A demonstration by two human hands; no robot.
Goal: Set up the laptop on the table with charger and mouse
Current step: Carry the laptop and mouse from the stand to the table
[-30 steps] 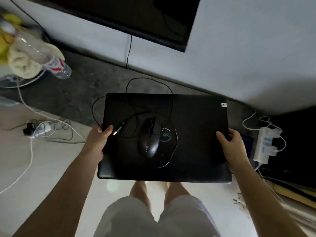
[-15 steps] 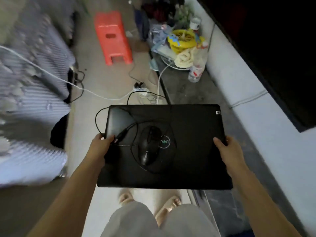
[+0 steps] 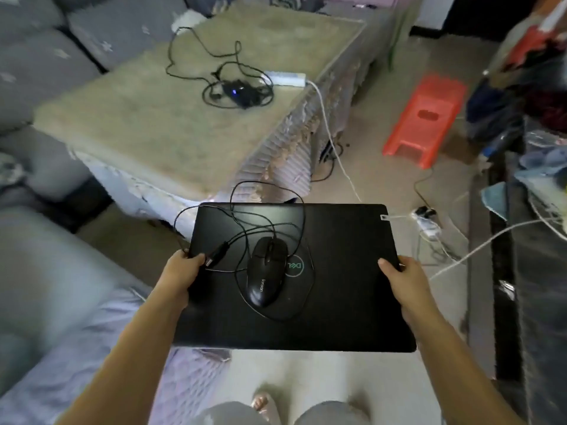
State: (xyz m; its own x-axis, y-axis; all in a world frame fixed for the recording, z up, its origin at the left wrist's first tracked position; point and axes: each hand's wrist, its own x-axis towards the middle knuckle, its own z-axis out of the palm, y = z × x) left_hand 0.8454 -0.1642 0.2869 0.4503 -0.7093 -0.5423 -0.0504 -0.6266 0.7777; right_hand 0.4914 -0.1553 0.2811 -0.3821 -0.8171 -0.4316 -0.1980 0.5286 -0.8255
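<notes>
I carry a closed black laptop (image 3: 346,289) flat in front of me. My left hand (image 3: 181,273) grips its left edge, and my right hand (image 3: 402,279) grips its right edge. A black wired mouse (image 3: 265,271) lies on the lid with its cable looped around it and the USB plug near my left thumb. Ahead stands the table (image 3: 159,124), covered with a beige cloth. On it lies the black charger (image 3: 241,92) with a blue light and coiled cable, beside a white power strip (image 3: 285,78).
A grey sofa (image 3: 46,56) runs along the left and far side of the table. An orange plastic stool (image 3: 426,118) stands on the floor at right. White cables and a plug (image 3: 426,219) trail across the floor. Cluttered items fill the right edge.
I have turned left with the laptop held the same way: the wall and screen gave way to the floor with the stool, then to the table with the charger.
</notes>
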